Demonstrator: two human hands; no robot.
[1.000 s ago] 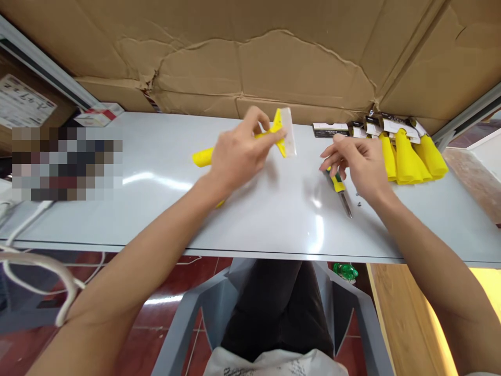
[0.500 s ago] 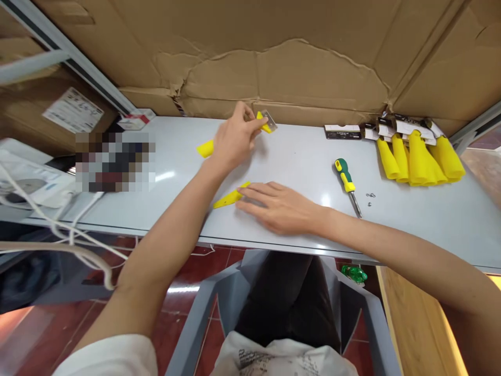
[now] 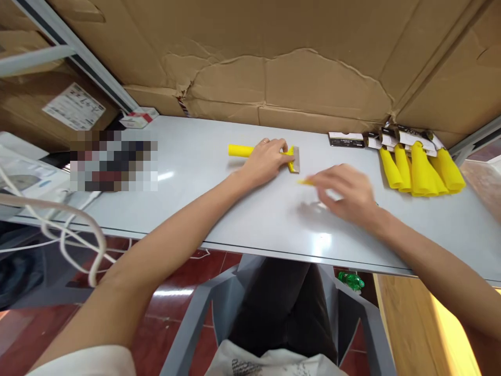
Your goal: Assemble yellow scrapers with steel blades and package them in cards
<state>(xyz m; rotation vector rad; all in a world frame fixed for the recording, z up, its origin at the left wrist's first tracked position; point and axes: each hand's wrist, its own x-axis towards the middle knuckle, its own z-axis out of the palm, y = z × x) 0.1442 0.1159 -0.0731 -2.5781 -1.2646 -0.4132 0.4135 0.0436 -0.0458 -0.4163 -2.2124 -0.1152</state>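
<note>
My left hand (image 3: 266,159) is wrapped round the handle of a yellow scraper (image 3: 239,151), close above the table. The scraper's head, with a flat metal blade (image 3: 296,161), sticks out to the right of my fingers. Further right, my right hand (image 3: 346,192) is raised a little over the table and blurred by motion. Its fingertips pinch a thin yellow piece (image 3: 306,182), seen nearly edge-on, pointing at the blade. The screwdriver does not show, apparently covered by my right hand and forearm.
At the back right of the white table (image 3: 250,224) lie several yellow sleeves (image 3: 420,169) with black-and-white cards (image 3: 346,139). Cardboard (image 3: 282,78) stands behind the table. White cables (image 3: 78,224) hang at the left, near a small box (image 3: 139,118).
My left hand has moved right and lower with the scraper, which now lies roughly level. My right hand has lifted the yellow piece off the table and carried it to the right.
</note>
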